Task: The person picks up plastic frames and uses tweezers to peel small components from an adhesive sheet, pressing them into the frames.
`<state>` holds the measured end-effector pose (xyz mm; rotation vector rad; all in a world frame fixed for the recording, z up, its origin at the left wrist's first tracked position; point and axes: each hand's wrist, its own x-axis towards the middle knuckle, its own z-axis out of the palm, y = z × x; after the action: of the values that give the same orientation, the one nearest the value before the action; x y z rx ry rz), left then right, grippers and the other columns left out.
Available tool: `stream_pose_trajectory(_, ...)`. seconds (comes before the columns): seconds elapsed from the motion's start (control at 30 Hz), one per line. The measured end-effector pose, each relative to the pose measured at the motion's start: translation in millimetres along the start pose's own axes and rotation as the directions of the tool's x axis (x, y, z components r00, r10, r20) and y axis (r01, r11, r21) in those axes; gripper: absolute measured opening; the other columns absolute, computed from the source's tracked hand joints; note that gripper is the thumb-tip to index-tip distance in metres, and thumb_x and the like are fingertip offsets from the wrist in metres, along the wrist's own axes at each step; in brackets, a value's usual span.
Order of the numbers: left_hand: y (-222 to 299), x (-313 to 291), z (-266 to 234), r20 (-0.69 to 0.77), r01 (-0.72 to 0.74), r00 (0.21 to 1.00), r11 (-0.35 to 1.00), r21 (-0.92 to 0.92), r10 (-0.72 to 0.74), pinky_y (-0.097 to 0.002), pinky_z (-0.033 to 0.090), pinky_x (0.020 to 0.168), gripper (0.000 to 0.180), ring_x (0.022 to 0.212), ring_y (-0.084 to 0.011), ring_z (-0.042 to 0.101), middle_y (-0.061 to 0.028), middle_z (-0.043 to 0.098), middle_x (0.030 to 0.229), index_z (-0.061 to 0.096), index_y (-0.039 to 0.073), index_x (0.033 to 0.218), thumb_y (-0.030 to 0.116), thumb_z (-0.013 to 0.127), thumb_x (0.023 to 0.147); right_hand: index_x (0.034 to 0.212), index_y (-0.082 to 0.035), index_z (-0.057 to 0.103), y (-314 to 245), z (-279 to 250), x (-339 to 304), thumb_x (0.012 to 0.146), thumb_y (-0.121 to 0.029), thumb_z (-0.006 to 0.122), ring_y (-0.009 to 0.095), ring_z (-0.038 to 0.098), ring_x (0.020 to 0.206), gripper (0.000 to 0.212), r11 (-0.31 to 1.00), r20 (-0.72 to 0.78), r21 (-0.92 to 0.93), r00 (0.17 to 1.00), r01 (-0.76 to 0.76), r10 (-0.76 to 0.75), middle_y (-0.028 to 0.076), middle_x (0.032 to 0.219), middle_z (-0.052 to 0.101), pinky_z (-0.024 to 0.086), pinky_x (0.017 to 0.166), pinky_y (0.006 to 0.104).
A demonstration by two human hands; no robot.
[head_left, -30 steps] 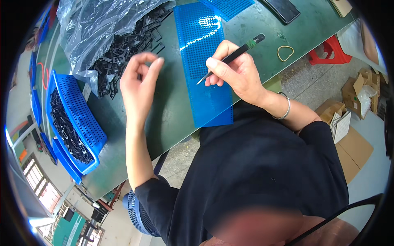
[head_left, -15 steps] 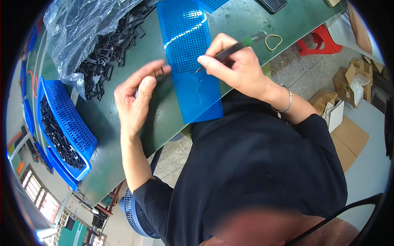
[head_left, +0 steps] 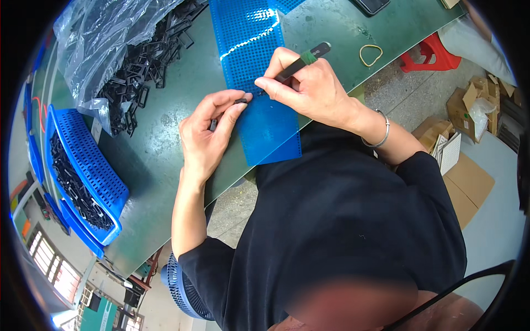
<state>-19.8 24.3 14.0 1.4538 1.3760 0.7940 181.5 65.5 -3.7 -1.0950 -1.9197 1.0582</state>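
My left hand point(head_left: 207, 129) pinches a small black plastic piece point(head_left: 240, 101) between thumb and fingertips, over the left edge of a blue perforated sheet point(head_left: 270, 129). My right hand point(head_left: 312, 88) grips black tweezers point(head_left: 292, 68) with a green band around them. Their tip points down at the sheet close to the left fingertips, partly hidden by my right thumb. The sheet's upper part shows rows of small holes; its lower end hangs past the table's near edge. To the left lies a heap of black rectangular plastic frames point(head_left: 130, 91).
Clear plastic bagging point(head_left: 105, 44) covers part of the heap. A blue basket point(head_left: 91, 160) of black parts stands at the left on the green table point(head_left: 152, 198). A rubber band point(head_left: 371, 55) and a phone point(head_left: 372, 4) lie at the right. A red stool point(head_left: 430, 55) stands beyond the edge.
My left hand has moved right, up to the sheet's edge, bringing the small black piece near the tweezers' tip. My right hand has shifted slightly left.
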Motion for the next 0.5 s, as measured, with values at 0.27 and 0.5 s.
stream_pose_trajectory(0.27,-9.8,-4.1,0.0,0.008,-0.035,0.999,0.999,-0.023,0.035,-0.0182,0.047,0.053,0.013,0.063,-0.0044,0.061,-0.0058,0.071,0.096,0.059,0.001,0.099,0.003,0.062,0.087,0.084,-0.003,0.051,-13.8,11.7,0.8,0.089,-0.011,0.061,0.008,0.06,0.063,0.014,0.731,0.001,0.667,0.981,-0.146,0.195,0.005,0.071,0.061,0.047,0.054,0.0214)
stream_pose_trajectory(0.5,-12.5,-2.9,-2.3,0.018,-0.069,0.997,0.998,-0.006,0.07,-0.0186,0.047,0.053,0.013,0.059,-0.005,0.059,-0.0059,0.071,0.095,0.057,0.001,0.099,0.004,0.062,0.087,0.082,-0.003,0.051,-11.5,16.1,2.3,0.087,-0.01,0.062,0.008,0.062,0.063,0.015,0.819,-0.033,0.561,0.985,-0.124,0.172,0.005,0.069,0.062,0.048,0.054,0.0219)
